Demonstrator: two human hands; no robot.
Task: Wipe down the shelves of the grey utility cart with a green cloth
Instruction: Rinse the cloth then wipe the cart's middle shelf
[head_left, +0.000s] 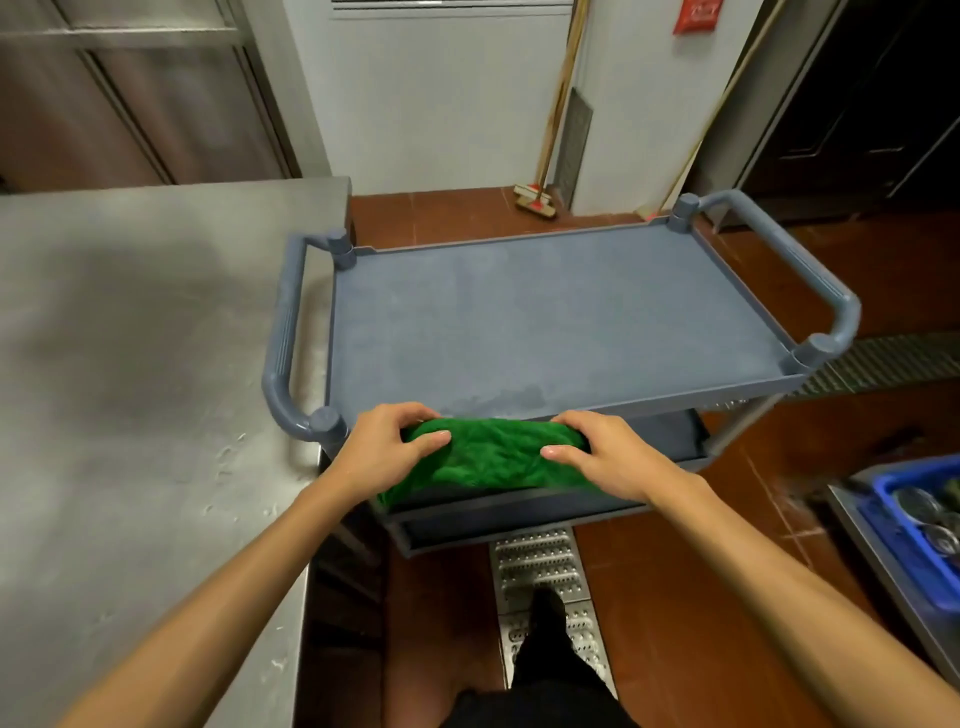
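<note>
The grey utility cart (561, 306) stands in front of me, its top shelf bare, with a damp patch near the front edge. A green cloth (493, 454) is bunched over that front edge and hangs down toward the lower shelves (519, 512). My left hand (387, 449) grips the cloth's left end, thumb on top. My right hand (597, 452) grips its right end the same way. Most of the lower shelves is hidden under the top one.
A steel counter (140, 364) runs along the left, touching the cart's left handle (283, 338). A blue crate (914, 525) with metal items sits at the right. Brooms (545, 171) lean on the back wall. A floor drain grate (545, 577) lies under my leg.
</note>
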